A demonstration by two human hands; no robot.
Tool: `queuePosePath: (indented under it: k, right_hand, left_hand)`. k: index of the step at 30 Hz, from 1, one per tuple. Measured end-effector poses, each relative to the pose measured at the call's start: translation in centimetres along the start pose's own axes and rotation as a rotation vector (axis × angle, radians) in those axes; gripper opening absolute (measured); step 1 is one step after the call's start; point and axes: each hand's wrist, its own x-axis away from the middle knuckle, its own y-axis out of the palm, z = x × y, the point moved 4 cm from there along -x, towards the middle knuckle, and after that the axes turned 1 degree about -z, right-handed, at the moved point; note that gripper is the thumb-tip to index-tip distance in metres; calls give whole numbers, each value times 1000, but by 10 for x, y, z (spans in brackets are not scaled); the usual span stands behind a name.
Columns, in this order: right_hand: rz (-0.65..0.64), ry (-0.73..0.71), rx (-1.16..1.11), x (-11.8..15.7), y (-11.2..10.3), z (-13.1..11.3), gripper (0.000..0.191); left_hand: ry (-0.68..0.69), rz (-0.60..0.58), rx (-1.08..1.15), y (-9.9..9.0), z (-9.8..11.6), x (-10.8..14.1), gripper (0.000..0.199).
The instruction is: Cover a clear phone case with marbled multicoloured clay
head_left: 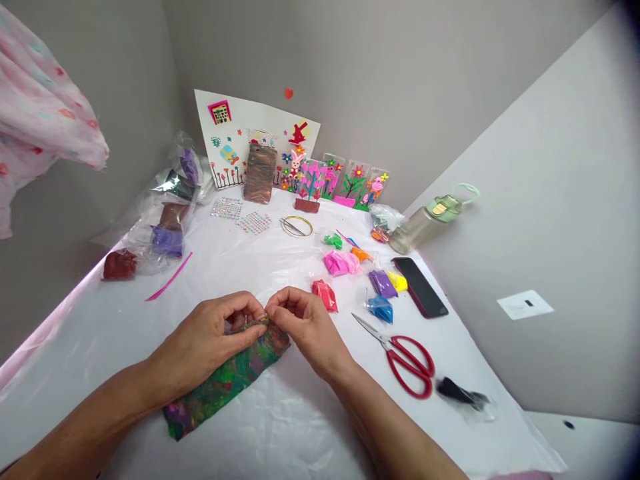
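Observation:
A flat, oblong phone case [227, 380] covered in marbled green, purple and orange clay lies slantwise at the table's front. At its upper far edge, my left hand [213, 333] pinches the clay between thumb and bent fingers. Right beside it, my right hand [305, 327] is closed in a pinch on the same edge near the corner. The fingertips of both hands nearly meet there, and they hide the edge under them. A red clay packet [325, 295] lies just beyond my right hand.
Red-handled scissors [407, 363] lie to the right, near a black clay packet [461, 393] and a phone [421, 287]. Several coloured clay packets [343, 263] sit mid-right. A bottle [425, 223] leans by the wall. Decorated cases [313, 183] stand at the back; bagged clay [167, 241] lies left.

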Motion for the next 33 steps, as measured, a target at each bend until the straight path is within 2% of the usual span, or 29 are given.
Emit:
queuePosePath:
  k: [6, 9, 13, 17, 23, 29, 33]
  right_hand:
    - [-13, -5, 35, 1, 0, -3, 12]
    - [-37, -5, -14, 2, 0, -5, 21]
    - [-68, -74, -16, 5, -3, -11, 22]
    - [-47, -108, -43, 4, -5, -11, 20]
    - [-2, -106, -104, 3, -2, -9, 28]
    - [0, -107, -42, 5, 1, -8, 18]
    - [2, -140, 22, 6, -2, -12, 15]
  left_hand:
    - [-10, 1, 25, 1, -1, -1, 20]
    - [-26, 7, 75, -1, 0, -2, 22]
    - [-36, -12, 167, -6, 1, -3, 26]
    - [-42, -39, 226, -7, -4, -3, 29]
    - [-34, -61, 231, -5, -7, -4, 30]
    - [10, -43, 150, -7, 0, -1, 23]
    - [19, -47, 177, -8, 0, -3, 30]
